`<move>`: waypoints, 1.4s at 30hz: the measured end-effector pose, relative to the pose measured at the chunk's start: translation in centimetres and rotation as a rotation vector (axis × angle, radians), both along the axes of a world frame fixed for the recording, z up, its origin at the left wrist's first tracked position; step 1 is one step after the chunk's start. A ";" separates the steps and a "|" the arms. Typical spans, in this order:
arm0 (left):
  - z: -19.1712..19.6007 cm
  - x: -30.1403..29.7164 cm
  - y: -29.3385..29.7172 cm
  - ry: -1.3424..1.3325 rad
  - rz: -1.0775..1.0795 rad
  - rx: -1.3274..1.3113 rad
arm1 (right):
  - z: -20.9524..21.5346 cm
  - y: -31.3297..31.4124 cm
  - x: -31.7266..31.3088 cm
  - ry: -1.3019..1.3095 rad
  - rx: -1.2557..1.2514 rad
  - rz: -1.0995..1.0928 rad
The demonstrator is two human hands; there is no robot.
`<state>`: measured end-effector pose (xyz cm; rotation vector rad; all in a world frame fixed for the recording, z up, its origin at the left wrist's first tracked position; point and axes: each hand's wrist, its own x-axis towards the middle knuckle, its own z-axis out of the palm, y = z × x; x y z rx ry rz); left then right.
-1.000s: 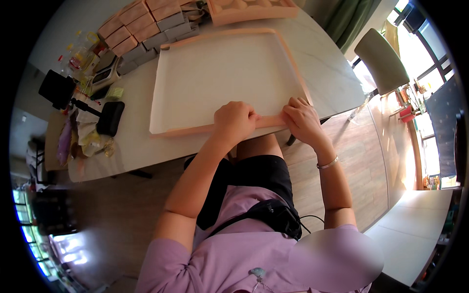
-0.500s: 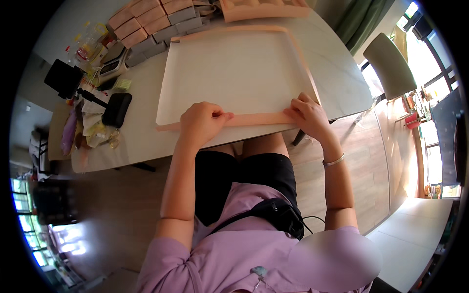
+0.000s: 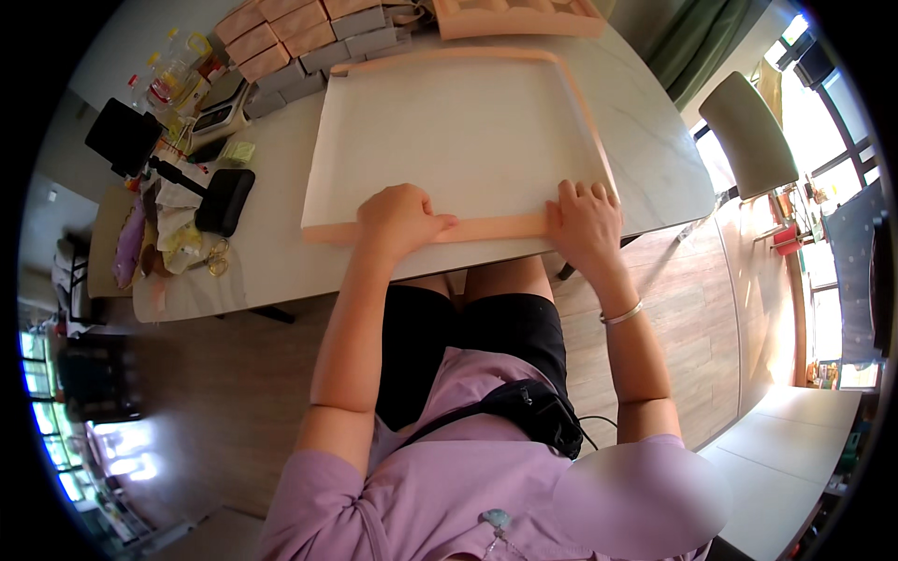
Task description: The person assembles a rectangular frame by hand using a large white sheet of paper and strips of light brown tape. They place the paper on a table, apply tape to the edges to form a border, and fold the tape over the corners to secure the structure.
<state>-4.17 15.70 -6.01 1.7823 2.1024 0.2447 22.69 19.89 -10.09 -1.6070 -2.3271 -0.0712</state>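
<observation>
A large shallow cardboard tray (image 3: 458, 140), white inside with peach-coloured edges, lies on the table in front of me. Its near wall is a folded peach strip. My left hand (image 3: 397, 221) is closed on that strip, left of its middle, with the thumb pointing right along it. At the near right corner my right hand (image 3: 589, 226) grips the wall, its fingers bent over the inner side and its thumb near the strip. Both palms hide part of the near edge. Side and far walls stand up low around the white base.
Stacked peach and grey boxes (image 3: 304, 42) stand at the far left, beside a peach tray with hollows (image 3: 519, 19). A black phone stand (image 3: 223, 201), a scale (image 3: 220, 112), bottles (image 3: 178, 70) and plastic bags (image 3: 182, 248) crowd the table's left. A chair (image 3: 748, 131) stands right.
My right hand has turned, its fingers now curling over the corner wall. My left hand has slid slightly right along the near strip. The view has shifted a little.
</observation>
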 end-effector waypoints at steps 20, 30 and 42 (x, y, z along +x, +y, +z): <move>0.2 -2.8 -3.4 -0.063 0.092 0.237 | -0.9 -1.9 -4.8 -0.084 -0.127 -0.087; -1.5 -5.2 -3.9 -0.222 0.178 0.174 | -3.7 -1.6 -8.6 0.060 -0.028 0.274; -4.1 -6.9 -7.9 -0.282 0.148 0.489 | -0.5 -4.9 -8.8 -0.114 -0.139 0.084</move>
